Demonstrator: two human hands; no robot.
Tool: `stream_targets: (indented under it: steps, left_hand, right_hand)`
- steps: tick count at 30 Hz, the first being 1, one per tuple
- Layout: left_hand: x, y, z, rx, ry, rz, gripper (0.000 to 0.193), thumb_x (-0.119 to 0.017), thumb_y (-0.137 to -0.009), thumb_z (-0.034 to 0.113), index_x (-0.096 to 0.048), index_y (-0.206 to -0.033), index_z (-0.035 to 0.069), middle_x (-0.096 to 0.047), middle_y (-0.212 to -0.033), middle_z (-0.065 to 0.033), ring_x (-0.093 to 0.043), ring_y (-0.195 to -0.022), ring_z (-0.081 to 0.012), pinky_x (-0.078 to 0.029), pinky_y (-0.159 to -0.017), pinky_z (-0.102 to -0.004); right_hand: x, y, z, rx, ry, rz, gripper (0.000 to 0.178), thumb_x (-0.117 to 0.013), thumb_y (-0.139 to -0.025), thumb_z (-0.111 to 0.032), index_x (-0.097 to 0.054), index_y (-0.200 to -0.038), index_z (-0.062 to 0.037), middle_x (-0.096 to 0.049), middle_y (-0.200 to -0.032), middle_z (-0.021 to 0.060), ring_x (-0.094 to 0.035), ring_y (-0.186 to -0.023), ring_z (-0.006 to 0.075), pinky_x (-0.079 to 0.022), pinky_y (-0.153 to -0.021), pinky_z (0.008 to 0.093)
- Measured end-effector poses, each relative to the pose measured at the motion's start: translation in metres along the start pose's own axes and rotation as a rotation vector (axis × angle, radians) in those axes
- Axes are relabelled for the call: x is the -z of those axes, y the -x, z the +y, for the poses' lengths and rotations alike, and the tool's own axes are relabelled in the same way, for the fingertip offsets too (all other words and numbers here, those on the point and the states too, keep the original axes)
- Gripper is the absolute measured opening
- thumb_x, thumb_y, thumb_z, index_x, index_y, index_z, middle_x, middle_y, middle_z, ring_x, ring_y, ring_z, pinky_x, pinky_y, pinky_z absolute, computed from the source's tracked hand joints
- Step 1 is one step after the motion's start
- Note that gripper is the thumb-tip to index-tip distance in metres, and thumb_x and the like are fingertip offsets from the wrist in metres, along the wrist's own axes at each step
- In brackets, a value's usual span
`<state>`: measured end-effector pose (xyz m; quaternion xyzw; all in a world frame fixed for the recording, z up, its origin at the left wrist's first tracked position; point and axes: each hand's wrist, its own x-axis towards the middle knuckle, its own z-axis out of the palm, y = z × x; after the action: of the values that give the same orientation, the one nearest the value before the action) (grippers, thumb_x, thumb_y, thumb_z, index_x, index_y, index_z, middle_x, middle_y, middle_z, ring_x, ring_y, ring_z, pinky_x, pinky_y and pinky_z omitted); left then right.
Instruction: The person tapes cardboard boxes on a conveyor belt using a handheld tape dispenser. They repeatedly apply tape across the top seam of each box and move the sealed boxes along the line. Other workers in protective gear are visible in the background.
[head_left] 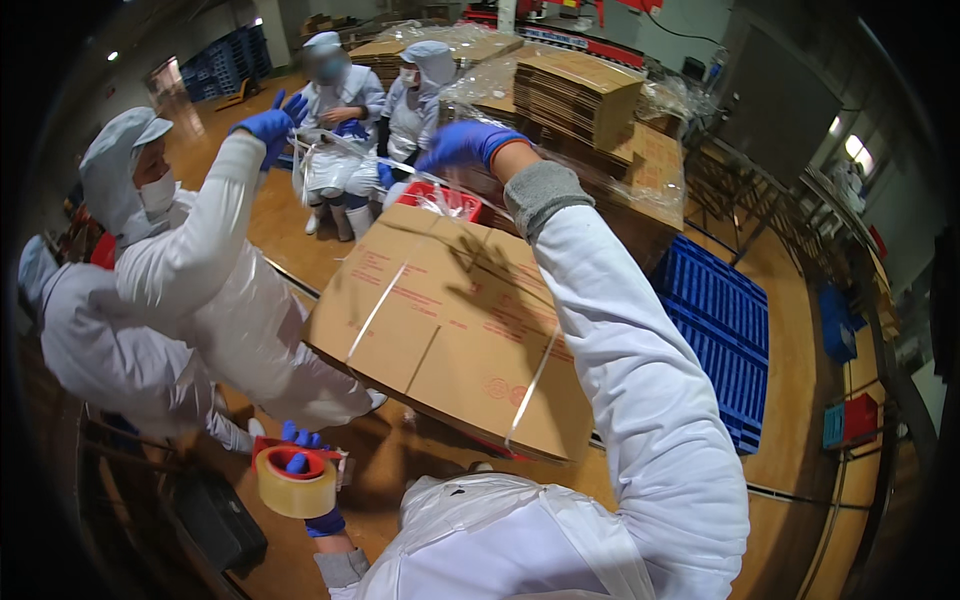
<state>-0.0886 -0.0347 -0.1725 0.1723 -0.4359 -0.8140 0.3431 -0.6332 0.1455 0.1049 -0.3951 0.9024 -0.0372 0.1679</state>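
Observation:
My left hand (303, 437), in a blue glove, grips a red tape dispenser (262, 446) with a wide roll of clear tape (297, 497) on it, low at the left. My right hand (468, 146), also gloved in blue, is raised at arm's length above the far end of a bundle of flat cardboard boxes (400, 350). Its fingers are smeared by motion, so their grip does not show. White straps (375, 315) cross the bundle, which has red print. Beyond it sits a red crate (462, 207) with clear plastic in it. A pale strip passes near my right hand.
A co-worker (190, 250) stands close at the left with raised gloved hands; another person (110, 330) bends behind. Two people (340, 110) sit at the back. Tall cardboard stacks (575, 100), partly wrapped in plastic, and blue pallets (715, 330) stand right of the bundle.

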Motion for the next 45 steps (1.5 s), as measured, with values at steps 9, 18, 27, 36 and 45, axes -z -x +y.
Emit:
stream_targets:
  steps: [9, 18, 27, 36, 45]
  left_hand:
    - [-0.143, -0.101, 0.075, -0.414, -1.24, -0.679, 0.039, -0.076, -0.075, 0.014, -0.073, -0.113, 0.004, -0.072, -0.103, -0.0147, -0.072, -0.094, -0.0265, -0.057, -0.084, -0.0381]
    - [-0.22, -0.259, 0.033, -0.602, -1.195, -1.326, 0.049, -0.083, -0.077, 0.032, -0.071, -0.118, 0.008, -0.074, -0.102, -0.0151, -0.072, -0.09, -0.0323, -0.057, -0.085, -0.0421]
    - [-0.264, -0.486, 0.129, -0.735, -0.278, -0.638, 0.014, -0.079, -0.083, -0.001, -0.069, -0.092, 0.002, -0.071, -0.09, -0.0027, -0.066, -0.084, -0.0087, -0.053, -0.079, -0.0257]
    - [-0.288, -0.541, 0.139, -1.496, -0.781, -0.532, 0.115, -0.093, -0.069, 0.031, -0.026, -0.16, 0.012, -0.057, -0.112, -0.0106, -0.058, -0.094, -0.0234, -0.052, -0.085, -0.0365]
    - [-0.302, -0.561, 0.145, -1.138, -0.508, -0.668, 0.105, -0.077, -0.086, 0.001, -0.01, -0.164, 0.019, -0.074, -0.097, -0.0077, -0.07, -0.084, -0.014, -0.057, -0.081, -0.03]
  right_hand:
    - [-0.12, -0.034, -0.131, 0.671, -0.163, 0.663, 0.064, -0.073, -0.086, -0.045, -0.059, -0.137, -0.009, -0.06, -0.132, 0.0188, -0.057, -0.123, 0.0365, -0.045, -0.107, 0.0437]
    - [-0.14, 0.037, -0.081, 0.246, -0.477, 0.816, 0.057, -0.073, -0.091, -0.033, -0.056, -0.139, -0.0064, -0.058, -0.14, 0.0197, -0.055, -0.131, 0.0354, -0.042, -0.112, 0.0423]
    - [-0.307, 0.146, 0.037, -0.597, -0.177, 1.015, 0.054, -0.073, -0.09, -0.026, -0.057, -0.137, -0.0034, -0.061, -0.135, 0.0195, -0.057, -0.126, 0.0362, -0.044, -0.108, 0.0421]
    - [-0.352, 0.183, -0.003, -0.903, 0.005, 0.926, 0.05, -0.07, -0.092, -0.024, -0.058, -0.136, -0.0051, -0.058, -0.139, 0.0202, -0.047, -0.135, 0.0398, -0.037, -0.114, 0.0465]
    - [-0.349, 0.182, -0.006, -0.927, -0.005, 0.976, 0.049, -0.07, -0.091, -0.025, -0.06, -0.134, -0.0056, -0.058, -0.139, 0.0222, -0.048, -0.135, 0.0408, -0.039, -0.112, 0.047]
